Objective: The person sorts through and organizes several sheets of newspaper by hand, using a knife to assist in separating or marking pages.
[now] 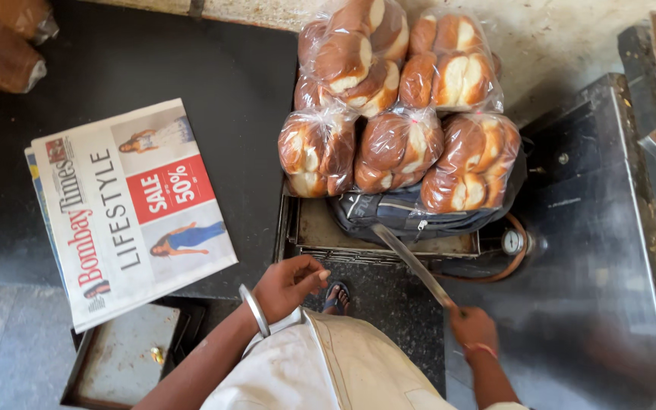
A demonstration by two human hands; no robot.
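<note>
My right hand point(474, 328) grips the handle of a long knife point(411, 262) whose blade points up and left toward a dark backpack point(396, 215). My left hand point(288, 285), with a metal bangle on the wrist, hovers loosely curled and holds nothing, just below the edge of a metal tray point(328, 239). Several clear bags of brown bread buns point(396, 106) are piled on top of the backpack and tray.
A folded newspaper point(127, 209) lies on the dark counter at left. Wrapped loaves point(1, 42) sit at top left. A pressure gauge point(512, 241) with an orange hose is beside the backpack. A steel surface point(594, 250) spans the right. A sandalled foot point(335, 298) shows below.
</note>
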